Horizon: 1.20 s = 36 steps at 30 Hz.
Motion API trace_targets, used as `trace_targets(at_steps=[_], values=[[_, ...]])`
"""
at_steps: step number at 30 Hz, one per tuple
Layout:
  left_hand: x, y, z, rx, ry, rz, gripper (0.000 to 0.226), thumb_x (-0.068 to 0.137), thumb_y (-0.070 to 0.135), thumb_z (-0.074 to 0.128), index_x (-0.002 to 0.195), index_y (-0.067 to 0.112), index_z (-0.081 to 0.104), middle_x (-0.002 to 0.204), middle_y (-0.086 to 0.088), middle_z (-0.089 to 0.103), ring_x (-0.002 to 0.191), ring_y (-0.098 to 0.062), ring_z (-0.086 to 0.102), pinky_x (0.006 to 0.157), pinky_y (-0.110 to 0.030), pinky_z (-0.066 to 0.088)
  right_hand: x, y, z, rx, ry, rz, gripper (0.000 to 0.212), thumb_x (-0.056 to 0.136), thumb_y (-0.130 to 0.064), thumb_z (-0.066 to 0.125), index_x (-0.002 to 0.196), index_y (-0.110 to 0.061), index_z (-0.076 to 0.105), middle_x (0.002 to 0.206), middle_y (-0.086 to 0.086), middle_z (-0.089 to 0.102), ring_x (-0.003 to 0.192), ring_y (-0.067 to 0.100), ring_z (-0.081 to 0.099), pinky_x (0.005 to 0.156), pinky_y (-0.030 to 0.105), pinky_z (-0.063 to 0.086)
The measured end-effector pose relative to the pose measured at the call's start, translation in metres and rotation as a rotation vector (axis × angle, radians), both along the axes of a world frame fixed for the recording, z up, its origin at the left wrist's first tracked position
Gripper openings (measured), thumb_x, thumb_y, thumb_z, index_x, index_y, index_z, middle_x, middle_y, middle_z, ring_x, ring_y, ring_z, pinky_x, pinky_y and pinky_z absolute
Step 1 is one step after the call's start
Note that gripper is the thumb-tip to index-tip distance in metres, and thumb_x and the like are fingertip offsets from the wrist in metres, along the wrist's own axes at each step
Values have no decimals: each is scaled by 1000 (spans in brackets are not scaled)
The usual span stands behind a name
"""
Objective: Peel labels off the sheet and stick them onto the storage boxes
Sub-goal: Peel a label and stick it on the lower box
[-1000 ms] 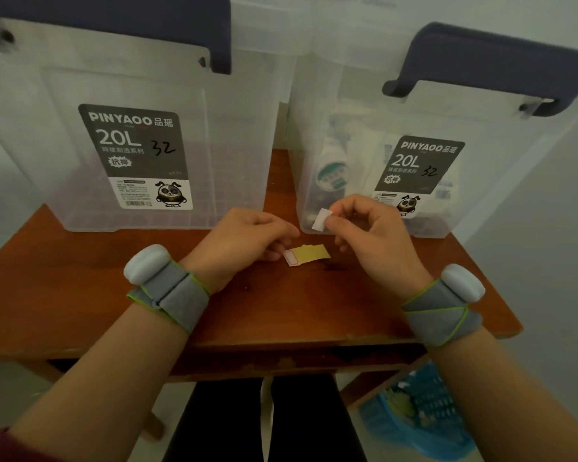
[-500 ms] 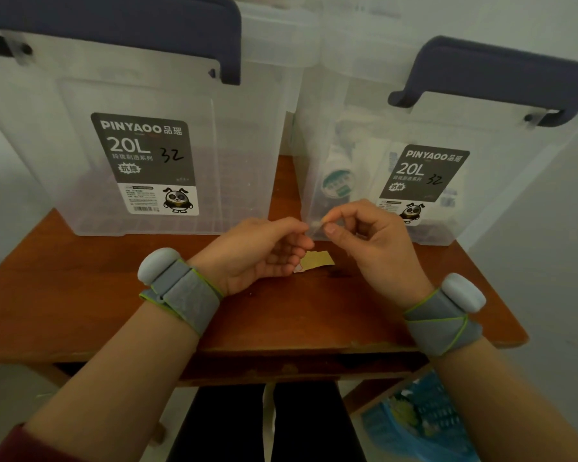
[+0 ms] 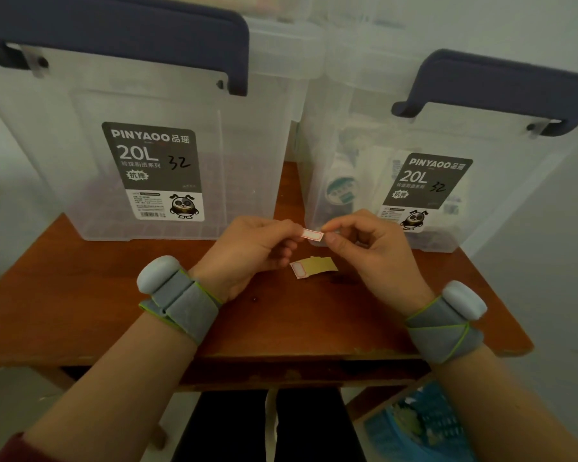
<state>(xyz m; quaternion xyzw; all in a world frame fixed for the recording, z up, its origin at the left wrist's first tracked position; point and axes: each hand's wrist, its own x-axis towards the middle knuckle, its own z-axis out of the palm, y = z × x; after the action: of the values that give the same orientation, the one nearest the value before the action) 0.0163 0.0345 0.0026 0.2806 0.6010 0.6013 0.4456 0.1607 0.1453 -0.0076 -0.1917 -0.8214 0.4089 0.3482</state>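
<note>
Progress: small white red-bordered label (image 3: 312, 234) peeled, its ends pinched by fingers of my left hand (image 3: 251, 251) and right hand (image 3: 371, 248) near the yellow backing sheet (image 3: 321, 264); clear plastic storage boxes (image 3: 247, 168) bear none yet.

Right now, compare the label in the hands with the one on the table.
The held label is peeled free; the table label sits on its yellow backing sheet. The held label is pinched at its ends by the left hand and right hand; the table label lies on the wooden table, untouched. Both are small and white with a red border.
</note>
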Motion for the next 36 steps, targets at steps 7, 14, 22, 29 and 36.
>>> trace_targets(at_steps=[7, 14, 22, 29, 36], values=[[-4, -9, -4, 102, 263, 89, 13, 83, 18, 67, 74, 13, 74, 61, 0, 65, 55, -7, 57, 55, -15, 48, -10, -13, 4, -213, -57, -18, 20, 89, -22, 58, 78, -9, 69, 59, 6, 55, 51, 6, 48, 50, 18, 38], [-17, -25, -6, 80, 576, 102, 7, 81, 27, 70, 80, 23, 76, 76, -22, 69, 59, -25, 53, 60, -31, 40, -31, -21, 4, -133, -65, -15, 10, 82, -10, 65, 73, -6, 66, 58, 2, 55, 53, 9, 48, 50, 24, 40], [-47, -44, -12, 36, 735, 199, 12, 81, 33, 68, 78, 24, 76, 62, -4, 69, 50, -14, 57, 48, -25, 46, -59, -37, 2, 24, -89, -24, 7, 78, -15, 69, 73, -9, 68, 72, 7, 62, 60, 10, 54, 56, 21, 43], [-55, -41, -15, 62, 780, 392, 17, 83, 22, 63, 69, 17, 72, 67, -2, 72, 62, -17, 67, 67, -39, 57, -68, -40, 6, 42, -62, 12, 10, 85, -17, 65, 77, -10, 66, 66, -2, 59, 56, 5, 51, 54, 18, 40], [-57, -38, -19, 89, 864, 429, 18, 84, 26, 63, 71, 17, 72, 67, 2, 71, 60, -10, 66, 65, -40, 56, -80, -40, 5, 212, -12, -87, 6, 82, -16, 66, 77, -13, 67, 70, 2, 57, 62, 12, 52, 58, 25, 43]])
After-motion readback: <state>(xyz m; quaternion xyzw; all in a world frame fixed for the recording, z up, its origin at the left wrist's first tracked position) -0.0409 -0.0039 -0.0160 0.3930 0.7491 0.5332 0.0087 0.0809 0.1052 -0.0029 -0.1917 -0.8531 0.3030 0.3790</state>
